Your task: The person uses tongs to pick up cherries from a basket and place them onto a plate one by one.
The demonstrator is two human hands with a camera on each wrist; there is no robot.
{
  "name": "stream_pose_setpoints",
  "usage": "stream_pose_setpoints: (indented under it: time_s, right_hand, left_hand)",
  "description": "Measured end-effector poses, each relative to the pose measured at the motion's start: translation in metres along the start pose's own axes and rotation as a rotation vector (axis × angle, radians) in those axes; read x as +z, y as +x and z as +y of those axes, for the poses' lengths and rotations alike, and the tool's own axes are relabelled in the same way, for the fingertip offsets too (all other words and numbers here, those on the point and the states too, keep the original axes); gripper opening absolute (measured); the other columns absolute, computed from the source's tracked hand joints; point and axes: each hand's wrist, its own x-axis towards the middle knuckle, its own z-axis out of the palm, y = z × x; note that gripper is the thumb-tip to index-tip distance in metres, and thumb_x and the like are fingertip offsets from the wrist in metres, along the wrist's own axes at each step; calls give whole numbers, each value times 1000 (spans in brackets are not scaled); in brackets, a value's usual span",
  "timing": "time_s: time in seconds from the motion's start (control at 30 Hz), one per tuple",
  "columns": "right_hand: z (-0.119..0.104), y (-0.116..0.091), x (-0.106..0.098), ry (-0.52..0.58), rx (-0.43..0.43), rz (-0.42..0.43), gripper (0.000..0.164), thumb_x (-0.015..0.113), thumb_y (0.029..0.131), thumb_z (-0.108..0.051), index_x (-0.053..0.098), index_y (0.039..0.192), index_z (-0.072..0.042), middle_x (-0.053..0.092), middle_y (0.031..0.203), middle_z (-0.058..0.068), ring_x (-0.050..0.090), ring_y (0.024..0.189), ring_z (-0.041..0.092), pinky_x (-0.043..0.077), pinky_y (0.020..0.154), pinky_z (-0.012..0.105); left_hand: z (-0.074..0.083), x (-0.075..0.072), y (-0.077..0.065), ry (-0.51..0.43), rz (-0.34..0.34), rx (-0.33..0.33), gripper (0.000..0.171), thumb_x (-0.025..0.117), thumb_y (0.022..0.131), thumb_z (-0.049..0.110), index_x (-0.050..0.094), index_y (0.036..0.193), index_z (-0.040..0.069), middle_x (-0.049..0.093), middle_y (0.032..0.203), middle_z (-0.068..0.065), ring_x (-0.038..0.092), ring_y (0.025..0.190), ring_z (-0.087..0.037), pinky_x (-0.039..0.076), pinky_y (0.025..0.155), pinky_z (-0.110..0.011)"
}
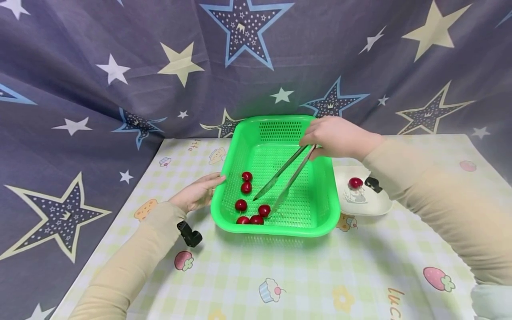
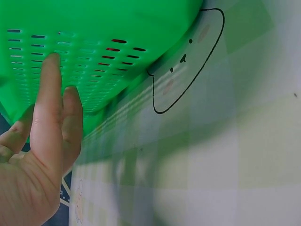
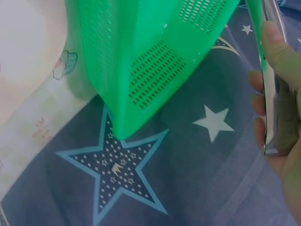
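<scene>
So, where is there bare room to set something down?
Free: the pale checked tablecloth before the green perforated plastic basket, between the cream sleeves; also the basket's floor right of the long metal tongs. Crowded: the basket's left side, with six round red cherries; less so the rounded white plate, holding one.

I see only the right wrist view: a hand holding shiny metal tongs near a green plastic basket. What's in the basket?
Observer: Six round red cherries show in the perforated green plastic basket.
Visitor: And the tongs' tips?
Observer: The long shiny metal tongs reach down into the basket, their tips apart.
Visitor: Is the other hand busy?
Observer: The left hand touches the basket's left side from outside.
</scene>
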Motion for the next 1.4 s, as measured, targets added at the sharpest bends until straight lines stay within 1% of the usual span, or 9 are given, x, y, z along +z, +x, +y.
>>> stream_pose_setpoints:
  time_s: [0.1, 0.17, 0.33, 0.53, 0.8, 0.93, 1.03, 1.27, 1.4]
  right_hand:
    - [1, 1, 6, 34, 21, -13, 32, 79, 67, -22, 70, 94, -9, 70, 86, 3, 60, 83, 21, 53, 78, 38]
    - [1, 3, 9, 50, 33, -26, 32, 79, 67, -22, 70, 94, -9, 70, 87, 3, 61, 84, 21, 53, 78, 37]
    - [3, 6, 13, 56, 54, -55, 34, 79, 66, -24, 71, 95, -9, 71, 86, 3, 61, 85, 22, 53, 80, 38]
    - [5, 8, 19, 57, 88, -98, 34, 79, 65, -24, 71, 95, -8, 71, 91, 4, 62, 89, 22, 54, 83, 38]
    - [7, 9, 26, 68, 99, -109, 33, 77, 67, -25, 72, 95, -9, 72, 91, 3, 63, 89, 22, 54, 83, 38]
    - [8, 10, 28, 74, 106, -114, 33, 77, 67, -27, 72, 95, -10, 72, 92, 3, 63, 89, 21, 54, 83, 38]
    - [8, 10, 28, 81, 114, -128, 33, 77, 67, -27, 72, 95, -9, 72, 93, 4, 63, 89, 21, 54, 83, 38]
    - [8, 11, 31, 107, 142, -155, 34, 76, 68, -27, 72, 97, -9, 72, 95, 4, 64, 91, 22, 54, 85, 38]
    - [8, 11, 32, 124, 157, -157, 35, 76, 69, -26, 71, 99, -9, 72, 98, 5, 64, 94, 22, 54, 87, 39]
  left_hand:
    - [1, 1, -1, -18, 1, -11, 72, 43, 98, 35, -1, 149, 8, 37, 139, -12, 61, 93, -6, 52, 91, -33]
    - [1, 2, -1, -22, -3, -13, 73, 43, 98, 35, -3, 149, 8, 27, 147, -18, 60, 93, -6, 52, 92, -34]
    - [2, 2, 0, -27, 7, -20, 72, 41, 99, 34, -4, 149, 9, 20, 151, -18, 59, 94, -6, 50, 94, -34]
    - [2, 2, 1, -12, 17, -16, 70, 40, 99, 34, -2, 149, 9, 23, 150, -17, 59, 95, -5, 48, 97, -36]
    - [2, 1, 1, -3, 16, -15, 68, 39, 99, 35, 1, 149, 10, 27, 148, -16, 59, 96, -6, 47, 99, -38]
    - [1, 0, 2, -2, 12, -7, 68, 40, 99, 35, 3, 149, 9, 40, 135, -8, 60, 95, -6, 51, 93, -34]
    - [0, 0, 1, -6, 8, 0, 69, 41, 99, 35, 3, 149, 9, 44, 126, -2, 60, 94, -7, 52, 90, -32]
    - [-1, 0, 1, -6, 17, -1, 69, 41, 98, 36, 1, 149, 9, 31, 144, -13, 59, 95, -6, 51, 91, -33]
    - [-1, 0, 0, -14, 15, -2, 66, 40, 99, 35, 5, 149, 10, 36, 139, -9, 59, 96, -7, 51, 92, -34]
